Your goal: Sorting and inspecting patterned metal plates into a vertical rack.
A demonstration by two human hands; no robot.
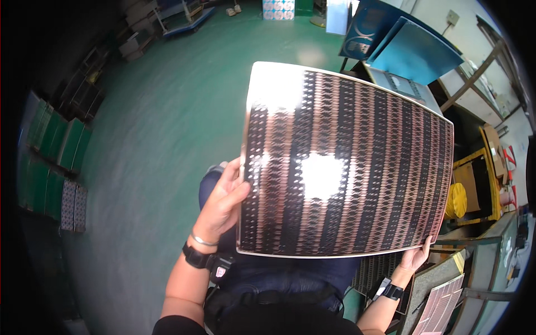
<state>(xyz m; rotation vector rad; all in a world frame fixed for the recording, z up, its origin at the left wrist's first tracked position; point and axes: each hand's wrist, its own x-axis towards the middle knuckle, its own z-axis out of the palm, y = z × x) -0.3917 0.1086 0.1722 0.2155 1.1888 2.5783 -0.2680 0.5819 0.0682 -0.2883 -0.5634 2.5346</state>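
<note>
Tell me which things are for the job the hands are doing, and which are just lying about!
For the job:
- shiny striped panel
- left hand, gripping its left edge
- right hand, at its lower right corner

Seemingly just lying about:
- yellow round thing
- light blue sheet
- green stacks at far left

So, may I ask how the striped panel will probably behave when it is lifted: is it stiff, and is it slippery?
The striped panel is probably fairly stiff: with the left hand at its left edge and the right hand near its lower right corner, no obvious sag shows. It may be slippery, since its face reflects bright glare.
</note>
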